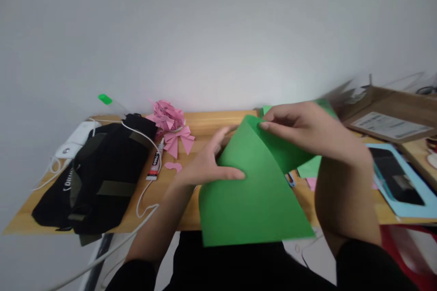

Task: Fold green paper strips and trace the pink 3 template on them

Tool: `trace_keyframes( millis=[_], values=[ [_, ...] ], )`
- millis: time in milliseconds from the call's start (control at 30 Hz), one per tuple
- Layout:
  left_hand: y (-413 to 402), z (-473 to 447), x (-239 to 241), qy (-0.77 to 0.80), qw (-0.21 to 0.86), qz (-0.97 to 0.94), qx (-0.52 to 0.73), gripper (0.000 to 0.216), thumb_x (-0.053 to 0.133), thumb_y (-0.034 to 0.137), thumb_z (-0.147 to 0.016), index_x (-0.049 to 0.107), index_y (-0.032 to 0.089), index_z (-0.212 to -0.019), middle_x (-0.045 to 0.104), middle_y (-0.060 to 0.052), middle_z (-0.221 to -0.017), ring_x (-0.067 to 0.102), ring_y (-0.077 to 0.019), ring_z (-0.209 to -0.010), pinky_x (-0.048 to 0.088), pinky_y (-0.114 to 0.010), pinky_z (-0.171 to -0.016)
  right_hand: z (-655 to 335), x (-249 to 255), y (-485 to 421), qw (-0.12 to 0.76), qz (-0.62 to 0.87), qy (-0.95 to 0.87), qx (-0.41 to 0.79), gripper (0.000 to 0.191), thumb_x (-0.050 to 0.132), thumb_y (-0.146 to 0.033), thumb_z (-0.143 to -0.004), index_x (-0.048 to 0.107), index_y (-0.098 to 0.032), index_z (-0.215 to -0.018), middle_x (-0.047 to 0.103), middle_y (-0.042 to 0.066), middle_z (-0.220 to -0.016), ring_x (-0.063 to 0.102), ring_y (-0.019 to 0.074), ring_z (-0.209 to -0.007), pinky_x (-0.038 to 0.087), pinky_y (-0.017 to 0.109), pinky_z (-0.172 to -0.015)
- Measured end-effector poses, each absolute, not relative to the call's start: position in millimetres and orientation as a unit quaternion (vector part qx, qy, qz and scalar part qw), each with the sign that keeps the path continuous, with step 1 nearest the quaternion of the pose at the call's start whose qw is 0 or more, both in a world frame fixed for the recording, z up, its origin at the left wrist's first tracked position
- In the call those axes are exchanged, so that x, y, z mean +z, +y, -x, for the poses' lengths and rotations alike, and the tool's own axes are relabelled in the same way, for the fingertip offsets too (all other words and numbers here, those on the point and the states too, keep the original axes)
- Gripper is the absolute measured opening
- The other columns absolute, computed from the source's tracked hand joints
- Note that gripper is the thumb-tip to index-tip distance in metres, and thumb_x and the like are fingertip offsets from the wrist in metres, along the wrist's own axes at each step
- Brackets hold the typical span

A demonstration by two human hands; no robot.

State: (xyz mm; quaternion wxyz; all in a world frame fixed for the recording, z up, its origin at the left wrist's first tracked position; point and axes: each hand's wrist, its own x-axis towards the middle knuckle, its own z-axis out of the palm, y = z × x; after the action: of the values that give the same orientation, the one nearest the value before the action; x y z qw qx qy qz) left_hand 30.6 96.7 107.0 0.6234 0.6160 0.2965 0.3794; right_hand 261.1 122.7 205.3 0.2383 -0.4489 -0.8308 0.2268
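Green paper [252,200] overhangs the table [189,221] edge, apart from the bag [92,173].

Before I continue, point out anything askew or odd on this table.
White cable crosses the black bag and trails past the front edge of the table, which looks untidy. Nothing looks spilled.

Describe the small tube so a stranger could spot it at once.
On the wooden table, find the big black bag at the left. Beside its right edge lies a slim tube, nozzle toward the wall. Its dark printed label sets it apart from the nearby pink paper bow.
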Motion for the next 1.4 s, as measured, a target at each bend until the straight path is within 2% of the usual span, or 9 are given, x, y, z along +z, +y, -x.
trace_keyframes(
  millis=[67,133,267,367,467,700,867,1000,1400],
  values=[
    [102,-36,116,0.332,0.581,-0.633,0.389,0.066,0.088,0.034,-0.069,0.059,0.019,-0.126,0.065,-0.010,-0.123,0.063,-0.0271,-0.113,0.051,-0.040,-0.098,-253,202,126,0.266,0.426,-0.844,0.186,0.019,0.062,-0.027,-0.086,0.067,-0.020,-0.069,0.066,-0.003,-0.062,0.057,0.0111,-0.055,0.040,0.025,-0.055],
    [105,-38,128,0.362,0.535,-0.649,0.403,0.053,0.086,0.031,-0.068,0.065,0.018,-0.115,0.070,-0.008,-0.111,0.065,-0.0259,-0.106,0.052,-0.037,-0.094,-246,203,127,0.321,0.426,-0.836,0.128,0.013,0.064,-0.024,-0.085,0.071,-0.021,-0.075,0.072,-0.001,-0.072,0.062,0.0127,-0.061,0.044,0.026,-0.058],
    [104,-28,152,0.380,0.491,-0.610,0.492,0.035,0.082,0.030,-0.072,0.070,0.019,-0.103,0.073,-0.004,-0.097,0.069,-0.0206,-0.090,0.055,-0.030,-0.080,-240,202,121,0.552,0.458,-0.695,0.044,0.019,0.064,-0.035,-0.091,0.072,-0.022,-0.102,0.076,0.005,-0.096,0.070,0.0175,-0.087,0.052,0.030,-0.073],
    [100,-19,163,0.402,0.459,-0.529,0.590,0.033,0.083,0.036,-0.073,0.071,0.021,-0.100,0.075,-0.003,-0.091,0.070,-0.0165,-0.080,0.057,-0.025,-0.070,-235,194,115,0.700,0.412,-0.579,0.073,0.027,0.054,-0.038,-0.097,0.069,-0.023,-0.115,0.073,0.006,-0.099,0.069,0.0178,-0.092,0.052,0.033,-0.077],
    [98,-16,170,0.396,0.437,-0.472,0.655,0.031,0.082,0.042,-0.076,0.072,0.021,-0.097,0.076,-0.003,-0.087,0.070,-0.0146,-0.074,0.058,-0.022,-0.065,-225,182,109,0.747,0.346,-0.556,0.116,0.029,0.057,-0.032,-0.096,0.063,-0.029,-0.124,0.069,0.005,-0.111,0.068,0.0174,-0.097,0.053,0.033,-0.080],
    [99,-22,173,0.405,0.401,-0.387,0.725,0.043,0.084,0.047,-0.072,0.073,0.023,-0.105,0.078,-0.005,-0.096,0.074,-0.0189,-0.080,0.062,-0.026,-0.069,-220,175,95,0.684,0.386,-0.611,0.097,0.005,0.062,-0.020,-0.092,0.066,-0.024,-0.091,0.064,0.003,-0.103,0.060,0.0166,-0.104,0.047,0.032,-0.092],
    [102,-23,174,0.410,0.390,-0.369,0.738,0.042,0.084,0.049,-0.070,0.074,0.021,-0.100,0.078,-0.006,-0.097,0.074,-0.0194,-0.080,0.062,-0.027,-0.071,-227,180,92,0.612,0.429,-0.662,0.052,0.012,0.061,-0.023,-0.094,0.066,-0.023,-0.083,0.066,0.001,-0.099,0.062,0.0136,-0.096,0.047,0.027,-0.084],
    [103,-24,172,0.403,0.394,-0.386,0.730,0.040,0.081,0.050,-0.074,0.073,0.023,-0.103,0.077,-0.004,-0.096,0.073,-0.0184,-0.078,0.062,-0.027,-0.070,-230,183,95,0.527,0.429,-0.725,0.107,0.014,0.064,-0.029,-0.092,0.064,-0.022,-0.080,0.069,0.001,-0.097,0.065,0.0139,-0.093,0.048,0.026,-0.079],
    [96,-22,167,0.374,0.438,-0.499,0.647,0.039,0.082,0.036,-0.077,0.067,0.027,-0.112,0.075,-0.002,-0.096,0.072,-0.0161,-0.080,0.060,-0.022,-0.066,-225,177,93,0.662,0.375,-0.620,0.190,0.013,0.067,-0.015,-0.089,0.071,-0.025,-0.081,0.069,-0.002,-0.085,0.064,0.0132,-0.080,0.051,0.028,-0.072]
  ],
)
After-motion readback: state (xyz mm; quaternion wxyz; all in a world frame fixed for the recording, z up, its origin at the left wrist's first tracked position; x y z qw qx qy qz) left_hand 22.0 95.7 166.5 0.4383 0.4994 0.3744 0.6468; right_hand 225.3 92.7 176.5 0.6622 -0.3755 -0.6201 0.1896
